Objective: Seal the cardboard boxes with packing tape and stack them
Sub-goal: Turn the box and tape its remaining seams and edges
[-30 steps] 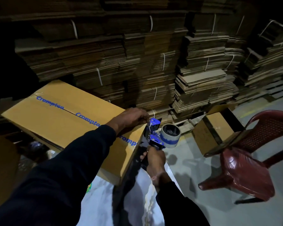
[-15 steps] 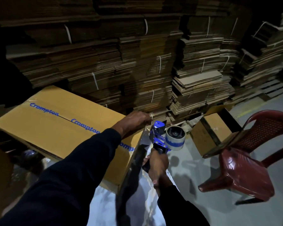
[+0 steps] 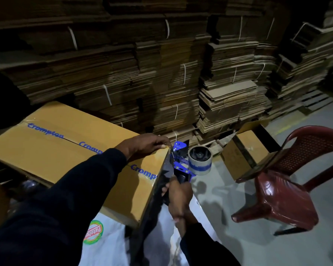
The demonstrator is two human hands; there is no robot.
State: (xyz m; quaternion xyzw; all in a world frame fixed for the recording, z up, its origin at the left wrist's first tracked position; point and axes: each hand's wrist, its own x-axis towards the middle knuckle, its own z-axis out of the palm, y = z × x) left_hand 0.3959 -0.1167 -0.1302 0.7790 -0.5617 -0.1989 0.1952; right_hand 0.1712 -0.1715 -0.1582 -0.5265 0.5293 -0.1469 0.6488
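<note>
The right hand (image 3: 178, 191) is wrapped tight round the handle of the dispenser (image 3: 181, 162), a blue-framed tape gun held at the box's right end, its head at the top corner edge. The roll (image 3: 200, 160) sits on its far side, pale with a blue band. The left hand (image 3: 148, 144) lies on the top of the box (image 3: 46, 150) at that same corner, fingers bent over the edge and pressing down where the tape (image 3: 142, 171) comes off the top; whether it pinches the tape or only pins it, I cannot tell.

The box lies long and flat in front of the person, with a white sack (image 3: 108, 244) showing beneath its near end. It looks like stiff corrugated board, with smooth faces that would slip under a loose palm. How heavy it is I cannot say. For stacking I would take it by the two short ends, low down, not by the taped flaps.

The tape runs along the centre seam and is printed "Crompton" in blue, repeated along its length. The sack carries a round red and green label (image 3: 93, 232), seen upside down and too blurred to read.

Behind stand strapped bundles (image 3: 181, 73) of flattened cartons. To the right a small box (image 3: 244, 150) sits beside a red chair (image 3: 288, 185).
</note>
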